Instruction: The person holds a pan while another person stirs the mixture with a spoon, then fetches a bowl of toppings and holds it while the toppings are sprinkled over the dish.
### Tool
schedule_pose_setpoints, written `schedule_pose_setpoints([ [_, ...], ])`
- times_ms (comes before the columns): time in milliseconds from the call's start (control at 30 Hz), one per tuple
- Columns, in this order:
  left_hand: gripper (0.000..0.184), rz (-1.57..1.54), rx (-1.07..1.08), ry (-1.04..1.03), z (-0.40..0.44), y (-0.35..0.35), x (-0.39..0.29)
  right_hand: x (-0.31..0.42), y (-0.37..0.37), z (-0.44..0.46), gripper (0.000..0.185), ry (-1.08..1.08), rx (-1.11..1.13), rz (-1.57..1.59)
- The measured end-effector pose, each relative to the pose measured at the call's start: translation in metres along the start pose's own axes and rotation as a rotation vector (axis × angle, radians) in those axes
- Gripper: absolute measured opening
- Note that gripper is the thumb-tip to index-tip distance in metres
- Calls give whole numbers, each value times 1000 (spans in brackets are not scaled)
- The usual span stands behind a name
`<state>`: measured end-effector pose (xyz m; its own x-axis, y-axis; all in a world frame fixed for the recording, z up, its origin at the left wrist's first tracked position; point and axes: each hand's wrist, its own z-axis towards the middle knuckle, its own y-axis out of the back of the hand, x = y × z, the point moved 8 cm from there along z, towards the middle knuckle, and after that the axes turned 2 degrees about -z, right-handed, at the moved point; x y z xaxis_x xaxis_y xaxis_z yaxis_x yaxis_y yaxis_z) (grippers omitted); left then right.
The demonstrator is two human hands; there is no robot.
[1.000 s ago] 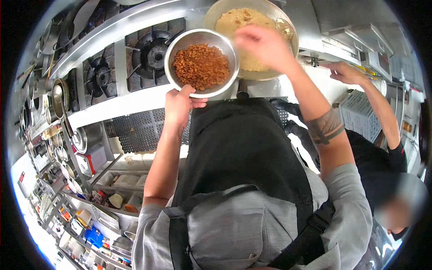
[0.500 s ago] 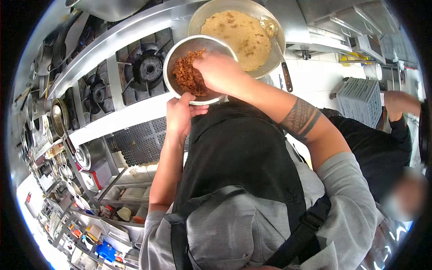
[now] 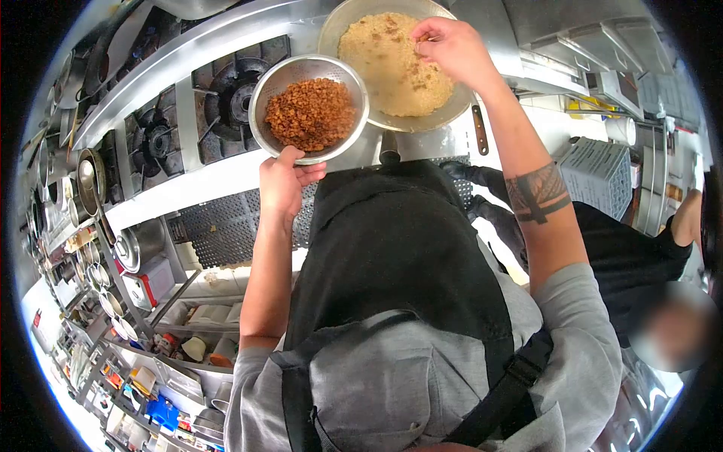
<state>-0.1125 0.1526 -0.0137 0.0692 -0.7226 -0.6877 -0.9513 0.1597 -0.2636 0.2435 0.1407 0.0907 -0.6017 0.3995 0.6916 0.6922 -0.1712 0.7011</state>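
A metal bowl (image 3: pixel 358 134) with small holes in its wall holds reddish-brown crumbled bits (image 3: pixel 312 114). My left hand (image 3: pixel 285 181) grips its near rim, thumb on top. To the right lies a wide pan (image 3: pixel 329 36) filled with a pale, flat mixture (image 3: pixel 376 56) dotted with brown bits. Above the right part of that mixture is my right hand (image 3: pixel 454 51), its fingers pinched together around some brown bits. The pan's dark handle (image 3: pixel 389 148) points toward my apron. A wooden-handled utensil (image 3: pixel 480 129) sticks out at the pan's right side.
Left of the bowl are gas burners (image 3: pixel 239 102) with black grates. A black perforated mat (image 3: pixel 226 230) lies on the floor. Shelves with containers (image 3: pixel 199 313) stand lower left. Another person in black (image 3: pixel 617 252) is at the right, near a grey crate (image 3: pixel 595 177).
My right hand has gone from inside the bowl to above the pan. The bowl has shifted slightly left with my left hand. The other person's arm has moved.
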Motion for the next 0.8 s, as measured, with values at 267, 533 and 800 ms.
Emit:
schedule_pose_setpoints([
  [267, 35, -10, -5, 3, -6, 9, 3, -11, 38, 46, 16, 188, -346, -285],
  [533, 34, -6, -64, 17, -17, 20, 11, -74, 65, 60, 24, 183, -240, -478],
  [800, 34, 30, -72, 26, -16, 25, 13, -66, 12, 3, 24, -32, 79, -224],
])
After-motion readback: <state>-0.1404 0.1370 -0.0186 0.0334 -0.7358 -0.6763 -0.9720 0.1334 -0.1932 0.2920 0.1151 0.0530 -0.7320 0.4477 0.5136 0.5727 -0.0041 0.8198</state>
